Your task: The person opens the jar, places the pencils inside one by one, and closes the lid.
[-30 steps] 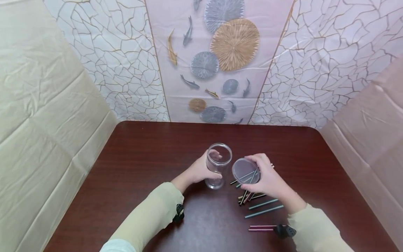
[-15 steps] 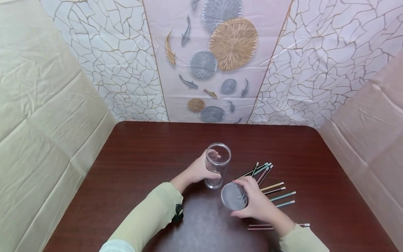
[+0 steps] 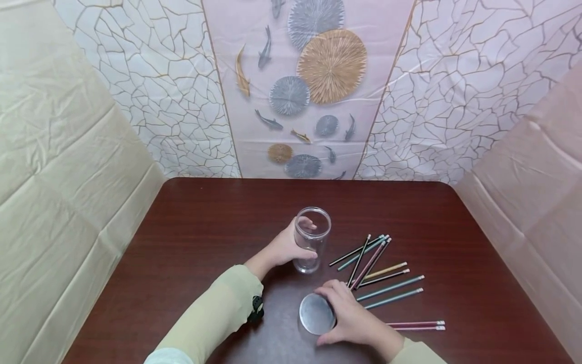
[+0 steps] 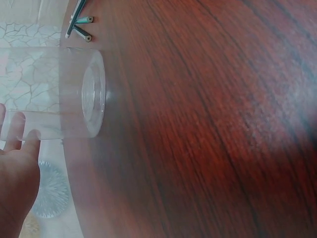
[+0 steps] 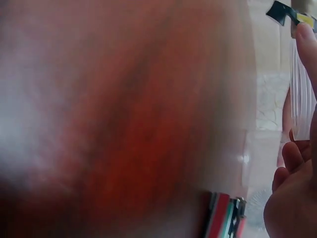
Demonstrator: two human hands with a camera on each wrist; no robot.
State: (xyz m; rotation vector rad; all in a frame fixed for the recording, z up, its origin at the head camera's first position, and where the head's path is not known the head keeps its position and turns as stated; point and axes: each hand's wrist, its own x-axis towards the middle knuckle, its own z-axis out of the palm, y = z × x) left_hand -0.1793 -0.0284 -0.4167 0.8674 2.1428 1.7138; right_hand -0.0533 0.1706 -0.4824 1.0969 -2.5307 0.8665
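Note:
A tall clear jar (image 3: 313, 242) stands upright and uncovered on the dark wooden table. My left hand (image 3: 291, 244) curls its fingers and thumb round the jar's side; some fingers show through the wall. In the left wrist view, the jar's base (image 4: 93, 93) rests on the table. Nearer the front, my right hand (image 3: 347, 314) grips a round clear lid (image 3: 317, 313) by its rim between thumb and fingers. From the right wrist, the lid's ridged edge (image 5: 301, 94) appears side-on. Whether the lid touches the table I cannot tell.
Several pencils with white erasers lie right of the jar: a crossed pile (image 3: 364, 258), teal pencils (image 3: 393, 291) and pink pencils (image 3: 416, 326) nearer the front. Patterned cloth (image 3: 291, 96) hangs behind the table (image 3: 227, 217), with beige cloth at both sides.
My right hand has carried the lid from over the pencils toward the front and left, uncovering the pencils. The left hand keeps its hold on the jar in the same place.

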